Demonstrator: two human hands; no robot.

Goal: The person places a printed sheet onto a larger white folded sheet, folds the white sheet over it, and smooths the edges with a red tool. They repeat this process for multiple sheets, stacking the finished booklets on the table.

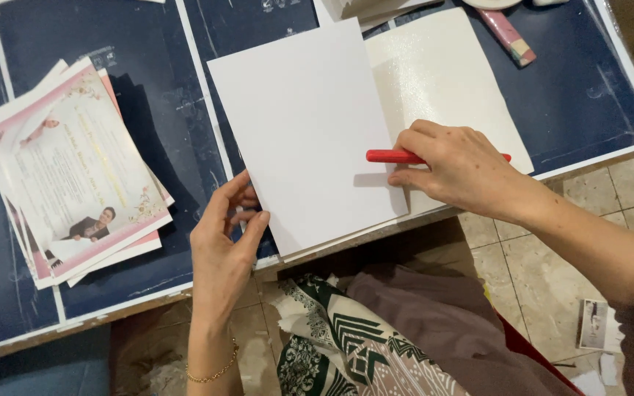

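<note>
Two hands share one sheet, with everything else lying off to the sides. Far left on the dark blue tabletop [141, 95] you have a fanned stack of printed cards [75, 172] with pink borders, well apart from the work. Next comes your left hand [221, 246], fingers curled and thumb up, pinching the lower left edge of the white sheet [302, 125]. That sheet lies tilted, its long axis running from near you up and slightly leftward, and its near corner overhangs the tabletop's front edge. Beneath its right side a cream glittery sheet [442, 70] shows, touching it and reaching further right. Your right hand [453, 169] rests across the seam between the two, fingers closed around a red stick [394, 156] whose long axis lies nearly level, tip pointing left onto the white sheet. Bare tabletop lies above and to the right, up to a pink-and-yellow bar [509, 33] near the far corner.
</note>
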